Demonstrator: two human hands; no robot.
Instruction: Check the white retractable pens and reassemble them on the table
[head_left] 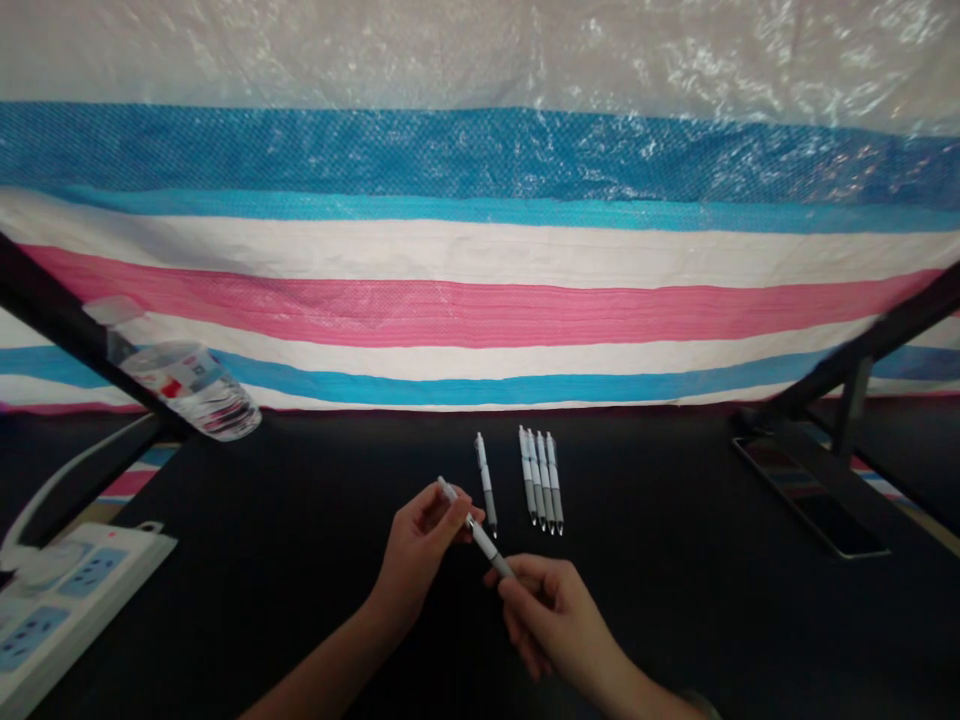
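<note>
Both hands hold one white and grey pen point(478, 532) above a black table point(660, 600). My left hand point(424, 545) pinches the pen's white upper end. My right hand point(547, 610) grips its grey lower end, fingers curled round it. The pen slants from upper left to lower right. Just beyond the hands a single pen point(486, 480) lies on the table by itself. To its right lies a tight row of several like pens point(541, 480), side by side, tips toward me.
A clear water bottle point(187, 385) stands at the back left. A white power strip point(64, 590) lies at the left edge. A dark phone point(810, 495) lies at the right beside black frame bars point(862, 350). A striped tarp point(480, 300) hangs behind.
</note>
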